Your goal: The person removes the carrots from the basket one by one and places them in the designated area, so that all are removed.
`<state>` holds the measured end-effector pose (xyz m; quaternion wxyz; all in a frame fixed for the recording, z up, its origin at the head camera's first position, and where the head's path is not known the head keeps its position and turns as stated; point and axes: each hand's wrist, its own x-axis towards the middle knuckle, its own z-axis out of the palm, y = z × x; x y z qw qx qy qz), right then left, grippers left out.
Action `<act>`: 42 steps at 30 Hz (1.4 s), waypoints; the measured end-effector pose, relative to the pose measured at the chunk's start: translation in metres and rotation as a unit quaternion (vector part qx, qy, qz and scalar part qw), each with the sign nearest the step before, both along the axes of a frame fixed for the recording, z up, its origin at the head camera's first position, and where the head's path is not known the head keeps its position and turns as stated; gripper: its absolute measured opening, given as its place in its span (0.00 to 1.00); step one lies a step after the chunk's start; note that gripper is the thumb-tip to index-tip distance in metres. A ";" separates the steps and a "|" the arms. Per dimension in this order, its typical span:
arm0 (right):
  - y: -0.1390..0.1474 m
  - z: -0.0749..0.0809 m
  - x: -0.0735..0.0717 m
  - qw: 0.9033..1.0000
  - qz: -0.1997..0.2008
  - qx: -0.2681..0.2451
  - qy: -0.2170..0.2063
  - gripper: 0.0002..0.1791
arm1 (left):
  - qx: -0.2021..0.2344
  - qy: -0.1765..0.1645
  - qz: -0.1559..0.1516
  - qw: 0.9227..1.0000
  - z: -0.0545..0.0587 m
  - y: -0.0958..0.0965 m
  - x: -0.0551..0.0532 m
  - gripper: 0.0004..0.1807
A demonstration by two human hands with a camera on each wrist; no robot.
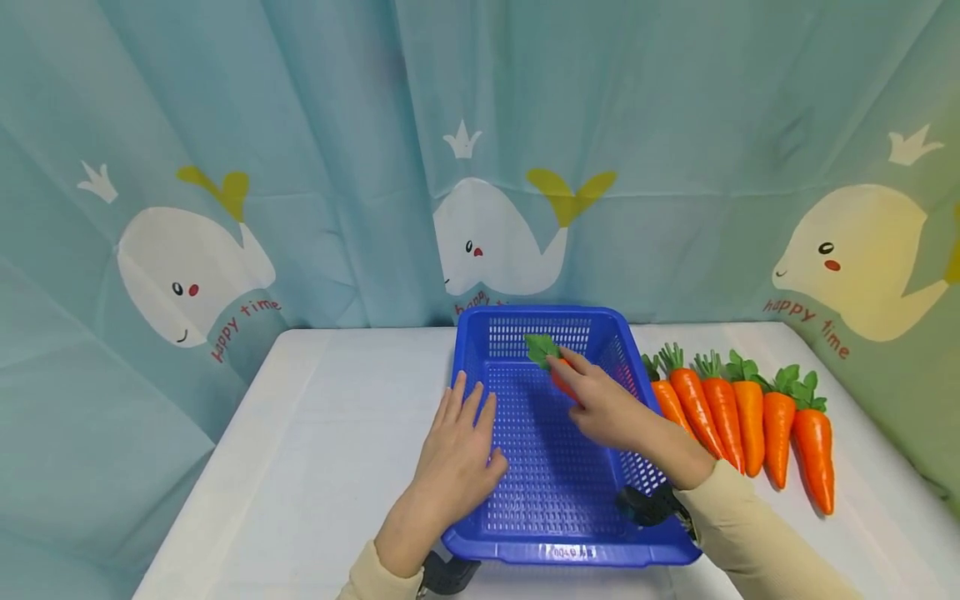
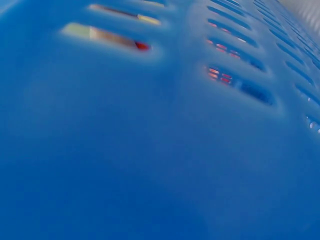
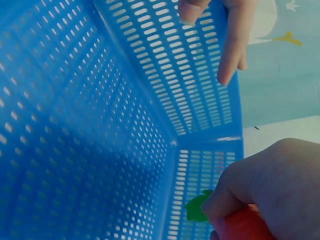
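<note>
My right hand [image 1: 606, 402] grips a toy-like orange carrot [image 1: 562, 379] with a green leafy top, above the inside of a blue plastic basket [image 1: 573, 552]. In the right wrist view the same carrot [image 3: 245, 225] shows below the thumb, its leaves near the basket's slotted wall [image 3: 202, 165]. My left hand [image 1: 457, 458] lies over the basket's left rim with the fingers extended, holding nothing. Fingers of that hand [image 3: 235, 45] hang past the wall at the top of the right wrist view. Only blurred blue basket wall [image 2: 120, 150] fills most of the left wrist view.
Several carrots [image 1: 738, 417] lie in a row on the white table [image 1: 300, 467], right of the basket. Behind the table hangs a blue-green curtain [image 1: 337, 125] printed with whales. Dark wrist cameras sit under both wrists, the right one [image 1: 647, 505] over the basket's edge.
</note>
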<state>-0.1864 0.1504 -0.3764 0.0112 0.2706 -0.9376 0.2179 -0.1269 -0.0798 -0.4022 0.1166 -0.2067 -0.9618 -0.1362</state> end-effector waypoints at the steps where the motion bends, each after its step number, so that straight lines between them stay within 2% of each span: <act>1: 0.002 0.000 0.001 1.000 0.001 0.001 0.006 0.38 | -0.001 0.001 0.000 1.000 0.000 0.000 0.000 0.34; 6: 0.014 0.004 0.006 1.000 -0.003 -0.001 0.013 0.39 | -0.001 0.003 -0.001 1.000 -0.001 0.000 0.000 0.34; 19: 0.044 0.019 0.017 0.999 -0.038 -0.021 -0.001 0.40 | 0.004 0.006 -0.001 1.000 0.000 0.000 0.001 0.33; 27: 0.065 0.026 0.021 0.997 -0.054 -0.040 0.021 0.40 | 0.004 0.008 -0.001 1.000 0.001 0.001 0.001 0.33; 42: 0.104 0.026 0.031 0.993 -0.098 -0.064 0.016 0.43 | 0.003 -0.002 0.000 1.000 0.002 0.000 0.000 0.34</act>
